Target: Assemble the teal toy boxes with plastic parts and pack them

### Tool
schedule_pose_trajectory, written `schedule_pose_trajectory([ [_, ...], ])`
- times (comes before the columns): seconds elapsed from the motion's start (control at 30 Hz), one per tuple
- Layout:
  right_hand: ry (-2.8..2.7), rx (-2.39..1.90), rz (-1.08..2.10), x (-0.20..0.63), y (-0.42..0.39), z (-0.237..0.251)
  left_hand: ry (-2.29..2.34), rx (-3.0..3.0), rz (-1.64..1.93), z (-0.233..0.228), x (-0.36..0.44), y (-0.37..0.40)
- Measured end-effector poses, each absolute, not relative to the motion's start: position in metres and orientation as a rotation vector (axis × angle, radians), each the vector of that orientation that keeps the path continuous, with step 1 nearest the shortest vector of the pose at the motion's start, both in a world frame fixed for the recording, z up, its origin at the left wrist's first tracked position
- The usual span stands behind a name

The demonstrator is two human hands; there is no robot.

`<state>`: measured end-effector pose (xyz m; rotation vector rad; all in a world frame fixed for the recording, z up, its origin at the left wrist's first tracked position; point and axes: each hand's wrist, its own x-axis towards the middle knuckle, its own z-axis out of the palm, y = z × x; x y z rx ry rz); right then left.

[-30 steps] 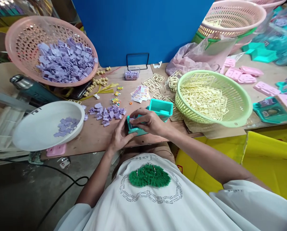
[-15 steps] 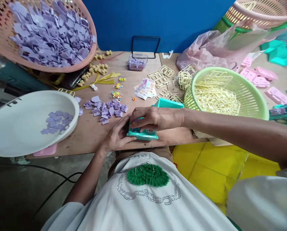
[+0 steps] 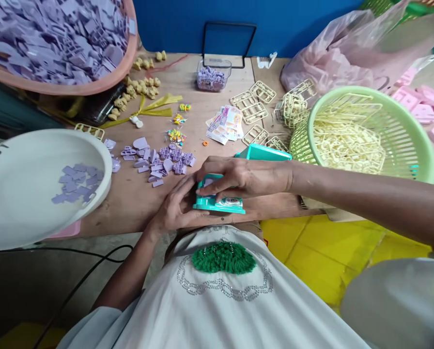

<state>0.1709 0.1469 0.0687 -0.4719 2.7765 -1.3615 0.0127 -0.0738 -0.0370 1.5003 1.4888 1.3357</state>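
Two hands met on one small teal toy piece [image 3: 219, 201] at the near edge of the desk [image 3: 137, 203] in the head view, the only view given. The left hand [image 3: 177, 206] cupped its left side with fingers curled against it, while the right hand [image 3: 240, 177] lay over its top, fingers closed down on it, with a lilac part [image 3: 208, 182] showing under the fingertips. By the look of it, that lilac part was being pressed in and not yet seated. Left of the teal piece lay a loose scatter of lilac parts [image 3: 159, 162], and a white bowl [image 3: 6, 213] farther left held a few more, so plenty seemed left to fit. Just behind the teal piece stood a second teal piece [image 3: 266, 152]; right of that sat a green basket [image 3: 426, 155] of cream frames.
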Motion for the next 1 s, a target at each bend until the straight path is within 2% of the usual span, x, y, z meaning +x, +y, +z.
schedule_pose_trajectory([
  [0.17,3.218,0.085,-1.251,0.204,0.118,0.070,1.427,1.402,1.300,-0.038,0.014,-0.076],
  [0.3,3.329,0.050,-1.071,0.212,0.088,0.056,1.406,1.382,1.290,-0.040,0.011,-0.073],
  [0.4,3.392,0.082,-1.076,0.219,0.078,0.046,1.393,1.343,1.318,-0.042,0.013,-0.073],
  [0.47,3.471,0.302,-1.194,0.229,0.071,0.040,1.385,1.299,1.370,-0.040,0.019,-0.078],
  [0.53,3.486,0.713,-1.344,0.243,0.060,0.030,1.373,1.270,1.423,-0.037,0.029,-0.085],
  [0.63,3.179,1.144,-1.694,0.258,0.038,0.012,1.354,1.257,1.452,-0.031,0.049,-0.098],
  [0.77,2.828,1.228,-2.079,0.265,0.015,-0.004,1.227,1.171,1.526,-0.026,0.078,-0.109],
  [1.0,2.681,1.160,-2.318,0.271,0.001,0.001,1.458,1.203,1.623,-0.039,0.102,-0.114],
])
